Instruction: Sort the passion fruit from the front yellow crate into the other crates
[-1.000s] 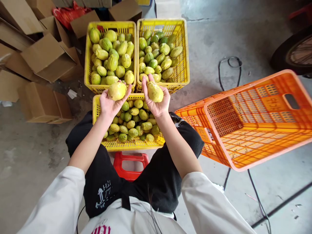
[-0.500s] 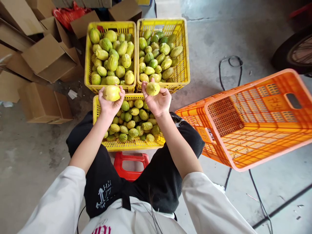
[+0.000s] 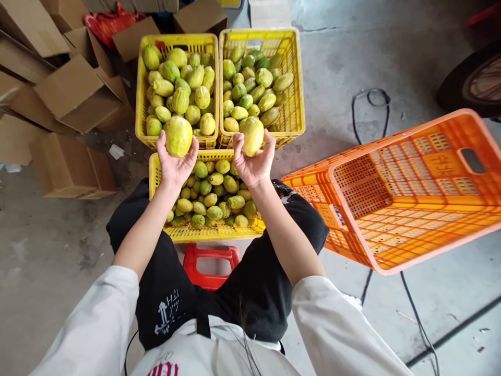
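Note:
My left hand grips a large yellow lemon, its fingers and thumb round the lower sides. In my right hand is a second yellow lemon, held upright between fingers and thumb. Both fruits are raised above the near yellow crate, which holds many green and yellow lemons. Past my hands stand two more yellow crates, one on the left and one on the right. Larger, ribbed yellow-green fruit fills much of both.
A tilted orange crate is at the right, with black cables on the floor around it. Cardboard boxes are piled at the left. A red plastic stool shows between my knees. A wheel stands far right.
Both lemons have been turned in my hands and now stand more upright, showing other sides. My hands have stayed in nearly the same place, with fingers shifted round the fruit.

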### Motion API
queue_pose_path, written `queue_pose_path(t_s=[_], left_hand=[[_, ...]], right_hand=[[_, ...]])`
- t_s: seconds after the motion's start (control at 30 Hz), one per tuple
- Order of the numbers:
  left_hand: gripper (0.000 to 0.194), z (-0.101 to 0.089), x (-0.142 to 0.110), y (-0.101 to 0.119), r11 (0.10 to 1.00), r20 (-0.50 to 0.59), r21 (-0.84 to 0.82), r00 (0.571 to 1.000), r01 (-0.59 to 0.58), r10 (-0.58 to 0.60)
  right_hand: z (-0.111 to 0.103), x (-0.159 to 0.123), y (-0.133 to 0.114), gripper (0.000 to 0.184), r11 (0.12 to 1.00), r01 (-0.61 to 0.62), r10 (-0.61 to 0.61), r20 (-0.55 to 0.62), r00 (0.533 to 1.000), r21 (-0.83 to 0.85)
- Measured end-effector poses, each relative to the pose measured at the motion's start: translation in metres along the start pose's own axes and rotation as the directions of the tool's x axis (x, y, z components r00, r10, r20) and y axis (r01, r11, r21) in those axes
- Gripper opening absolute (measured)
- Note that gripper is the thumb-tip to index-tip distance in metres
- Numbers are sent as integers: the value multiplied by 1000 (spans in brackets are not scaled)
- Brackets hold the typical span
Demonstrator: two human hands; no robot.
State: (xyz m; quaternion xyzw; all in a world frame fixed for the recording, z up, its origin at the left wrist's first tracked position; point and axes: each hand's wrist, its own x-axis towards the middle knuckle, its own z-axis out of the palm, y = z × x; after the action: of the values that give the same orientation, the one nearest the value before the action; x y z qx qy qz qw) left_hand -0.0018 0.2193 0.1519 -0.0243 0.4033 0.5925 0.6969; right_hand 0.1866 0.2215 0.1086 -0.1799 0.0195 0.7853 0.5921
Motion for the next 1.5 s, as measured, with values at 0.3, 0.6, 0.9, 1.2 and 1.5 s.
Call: queue_pose_path(t_s=[0.3,0.6,0.9,1.2,1.5], left_hand=[[31,-11,7,-6,997,258,-29,964,-66,71],[43,-11,1,-8,995,198,35,976,-97,89],[40,-9,5,-9,992,172,64,980,-109,96],[50,-4,-4,-8,995,229,87,973,-57,35],[52,-11,6,-9,997,190,78,981,20,-35]], right_hand=[[24,-14,7,36,997,78,-77,-22,997,16],[19,-12,6,35,996,86,-86,-32,996,6],[17,-5,6,35,994,110,-111,-39,993,-21],[19,-11,4,28,979,81,-80,13,997,-188],[4,-4,3,31,983,31,-56,-132,990,-183]])
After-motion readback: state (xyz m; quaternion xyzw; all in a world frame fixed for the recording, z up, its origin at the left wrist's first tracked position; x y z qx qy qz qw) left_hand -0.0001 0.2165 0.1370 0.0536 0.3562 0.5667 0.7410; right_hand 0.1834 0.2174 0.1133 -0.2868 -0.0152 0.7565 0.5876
